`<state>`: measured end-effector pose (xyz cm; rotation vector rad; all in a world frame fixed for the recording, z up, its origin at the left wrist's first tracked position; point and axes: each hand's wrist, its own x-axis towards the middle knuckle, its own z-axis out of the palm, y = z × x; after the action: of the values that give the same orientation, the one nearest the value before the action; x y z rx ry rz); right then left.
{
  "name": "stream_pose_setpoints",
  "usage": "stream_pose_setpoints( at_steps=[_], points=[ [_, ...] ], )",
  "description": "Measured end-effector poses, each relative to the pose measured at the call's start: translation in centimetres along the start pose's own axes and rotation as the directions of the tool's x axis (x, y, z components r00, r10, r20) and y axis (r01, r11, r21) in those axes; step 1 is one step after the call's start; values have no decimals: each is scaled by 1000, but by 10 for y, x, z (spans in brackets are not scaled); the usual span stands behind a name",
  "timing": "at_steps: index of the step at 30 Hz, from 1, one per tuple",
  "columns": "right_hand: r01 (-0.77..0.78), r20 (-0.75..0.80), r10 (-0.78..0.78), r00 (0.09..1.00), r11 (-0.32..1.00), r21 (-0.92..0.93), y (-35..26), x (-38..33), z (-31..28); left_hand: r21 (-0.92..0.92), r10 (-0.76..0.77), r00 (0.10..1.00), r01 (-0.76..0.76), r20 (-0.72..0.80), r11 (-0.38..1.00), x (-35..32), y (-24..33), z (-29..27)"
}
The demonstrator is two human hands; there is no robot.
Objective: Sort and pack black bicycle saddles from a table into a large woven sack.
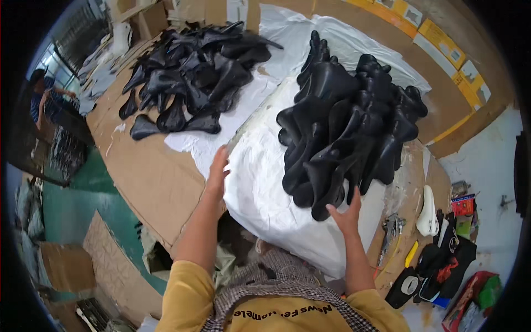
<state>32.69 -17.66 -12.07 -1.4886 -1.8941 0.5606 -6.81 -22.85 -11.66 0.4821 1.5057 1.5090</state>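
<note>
A heap of black bicycle saddles (pixel 354 119) lies on a white-wrapped block (pixel 260 182) in front of me. My left hand (pixel 218 169) is at the block's left edge, fingers stretched and nothing in them. At the heap's near end, my right hand (pixel 347 217) has its thumb and fingers spread beside the lowest saddle (pixel 321 209). Whether it touches that saddle I cannot tell. A second pile of black saddles (pixel 188 77) rests at the far left on white sheeting and cardboard.
To the right are a white saddle (pixel 427 213), a yellow-handled tool (pixel 411 254), a metal tool with a yellow hose (pixel 391 235) and a roll of tape (pixel 410 284). Cardboard (pixel 149 177) covers the table at left. Another person (pixel 47 102) stands at the far left.
</note>
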Motion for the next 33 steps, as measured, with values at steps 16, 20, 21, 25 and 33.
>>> stream_pose_setpoints(
  at_steps=[16,20,21,25,33],
  points=[
    [-352,-31,356,934,932,91,-67,-2,84,-23,117,965,-114,236,993,173,36,243],
    [-188,234,157,959,975,116,-51,-11,60,-24,42,962,-37,271,999,189,19,209],
    [-227,289,186,939,967,115,-37,-4,39,21,-18,944,12,331,1000,165,32,239],
    [-123,23,127,992,871,476,-36,106,-33,26,80,937,-94,339,995,159,46,233],
    [-3,48,-9,999,971,240,-99,428,1,-85,107,927,-81,360,993,174,50,234]
  ],
)
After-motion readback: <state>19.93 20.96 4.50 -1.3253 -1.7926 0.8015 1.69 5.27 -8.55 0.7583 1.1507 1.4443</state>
